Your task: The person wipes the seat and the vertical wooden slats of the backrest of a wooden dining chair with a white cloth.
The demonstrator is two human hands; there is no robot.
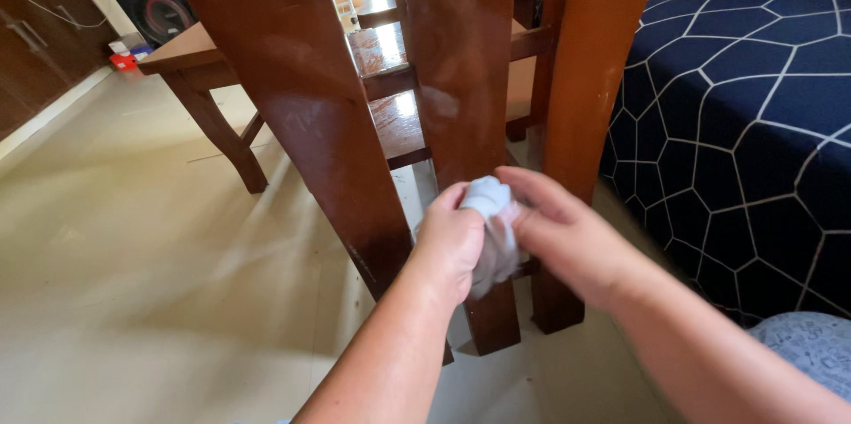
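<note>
A bunched pale grey cloth [493, 211] is pressed against the middle slat [456, 78] of a dark brown wooden chair back, low down on the slat. My left hand [452, 242] grips the cloth from the left. My right hand [558, 233] pinches it from the right, fingers curled over its top. A wider slat [301, 96] rises to the left, and the chair's orange-brown post [589, 61] stands to the right. Dusty smears show on the slats.
A bed with a navy cover patterned in white lines [745, 114] fills the right side. More wooden chairs [199, 61] stand behind. A black speaker [160, 7] and dark cabinet [35, 43] sit at the far left. Cream floor tiles [133, 256] spread to the left.
</note>
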